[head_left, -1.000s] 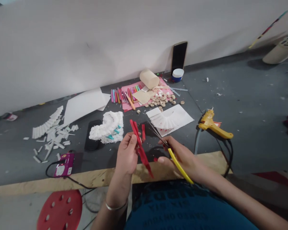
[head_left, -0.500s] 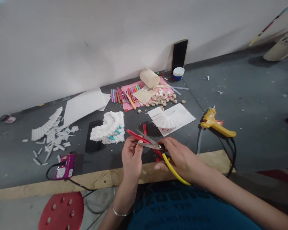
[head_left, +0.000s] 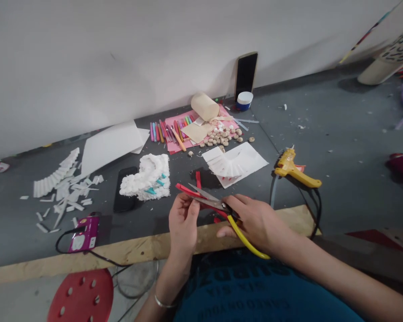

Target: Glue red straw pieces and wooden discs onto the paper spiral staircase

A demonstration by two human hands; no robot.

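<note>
My left hand [head_left: 183, 221] pinches a thin red strip [head_left: 184, 189] near the table's front edge. My right hand [head_left: 255, 219] is wrapped round a pair of scissors [head_left: 245, 239] with yellow handles. The metal blades are slightly apart and point left, lying along the red strip near my left fingertips. Whether they touch the strip I cannot tell. Another red piece [head_left: 198, 180] stands out just beyond the blades. More red material shows under my right hand, partly hidden.
Behind my hands are a white model with blue pieces [head_left: 151, 176], a folded white paper piece [head_left: 235, 164] and pebble-like pieces [head_left: 223, 135]. A yellow glue gun [head_left: 297, 170] lies right. Left are white offcuts [head_left: 67, 197], a dark phone [head_left: 125, 201] and a purple corded box [head_left: 85, 235].
The scissor blades have come closer together over the red strip. Both hands keep their holds. The whole view has shifted slightly, so the table things appear further left.
</note>
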